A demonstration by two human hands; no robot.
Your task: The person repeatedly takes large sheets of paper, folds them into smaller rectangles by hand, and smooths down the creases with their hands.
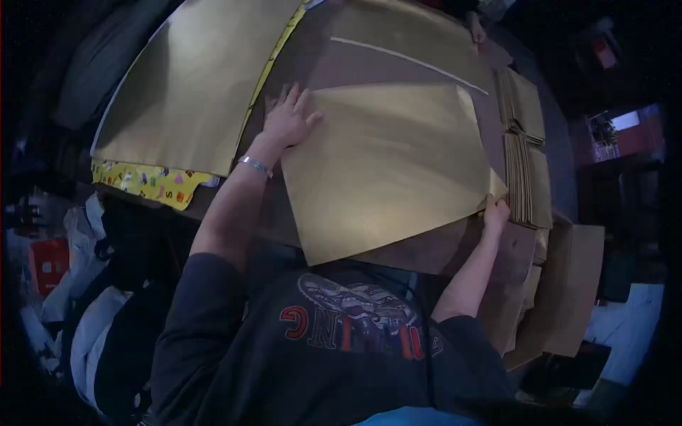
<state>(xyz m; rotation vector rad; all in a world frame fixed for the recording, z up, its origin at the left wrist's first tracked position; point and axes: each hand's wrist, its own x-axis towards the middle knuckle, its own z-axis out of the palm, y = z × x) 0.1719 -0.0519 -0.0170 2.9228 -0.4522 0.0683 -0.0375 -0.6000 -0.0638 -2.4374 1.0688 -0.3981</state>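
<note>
A large sheet of brown paper (383,170) lies in front of me, its near left corner reaching over the table's front edge. At its upper left edge my left hand (288,121) rests with fingers spread, a bracelet on the wrist. My right hand (496,211) pinches the paper's right corner, which is folded up a little. To the left lies a bigger brown sheet (192,85) above yellow patterned paper (145,182).
Stacks of folded brown paper (524,177) stand along the right side of the table (295,64). An open cardboard box (572,291) is at the lower right. Another brown sheet (405,35) lies at the far side, where another person's hand (477,30) shows.
</note>
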